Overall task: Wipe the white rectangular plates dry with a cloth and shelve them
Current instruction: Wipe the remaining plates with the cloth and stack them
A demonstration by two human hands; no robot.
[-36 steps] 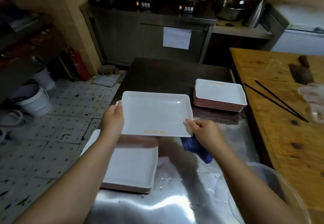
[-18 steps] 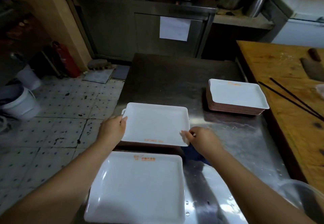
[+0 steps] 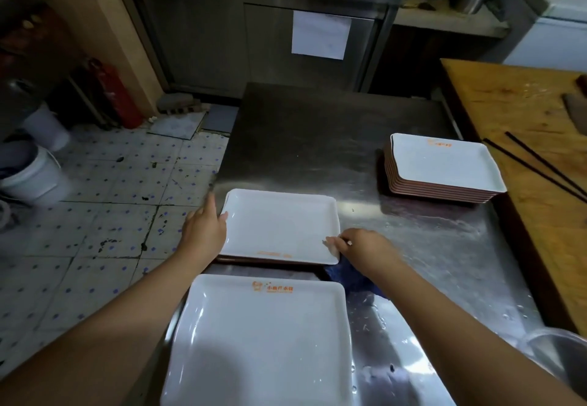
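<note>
A white rectangular plate (image 3: 279,224) with a brown underside lies flat and low on the steel table (image 3: 317,138). My left hand (image 3: 203,231) grips its left edge, thumb over the rim. My right hand (image 3: 362,250) pinches its near right corner, and a blue cloth (image 3: 352,281) bunches under that hand. Close to me lies another white plate (image 3: 263,342) with an orange logo, on top of a low stack. A stack of several such plates (image 3: 444,167) stands at the table's far right.
A wooden board (image 3: 540,119) borders the table on the right, with black chopsticks (image 3: 540,167) on it. A metal bowl (image 3: 559,358) sits at the near right. To the left the table ends above a tiled floor with a white bucket (image 3: 35,177) and a red extinguisher (image 3: 117,94).
Both hands have lowered the plate from in front of me down onto the table, beyond the near stack. The view has tilted down and forward.
</note>
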